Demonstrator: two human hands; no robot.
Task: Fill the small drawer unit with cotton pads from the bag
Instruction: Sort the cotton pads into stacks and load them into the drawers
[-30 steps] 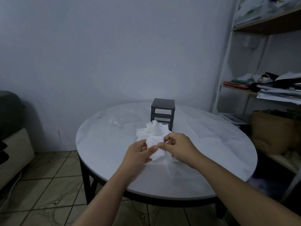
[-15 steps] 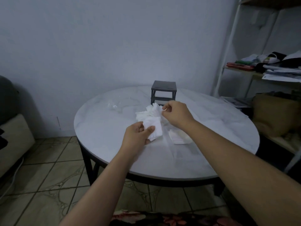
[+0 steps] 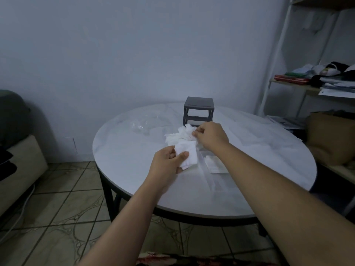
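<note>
The left hand is closed around a small stack of cotton pads, thumb on top and fingers beneath. It probably keeps the edges squared so the pads go in as one block. The right hand, fingers curled, pinches at the right edge of the loose heap of pads, seemingly picking out the next one to add.

The heap lies just in front of the dark drawer unit, touching its base or nearly so. The held stack hovers nearer the person than the unit. A flat pile of pads lies further forward, to the right, perhaps in a clear drawer. The crumpled clear bag lies left of the unit on the round bench.

Count: two hands, one unit, one bag, three groups of pads; single pads cannot be counted.
</note>
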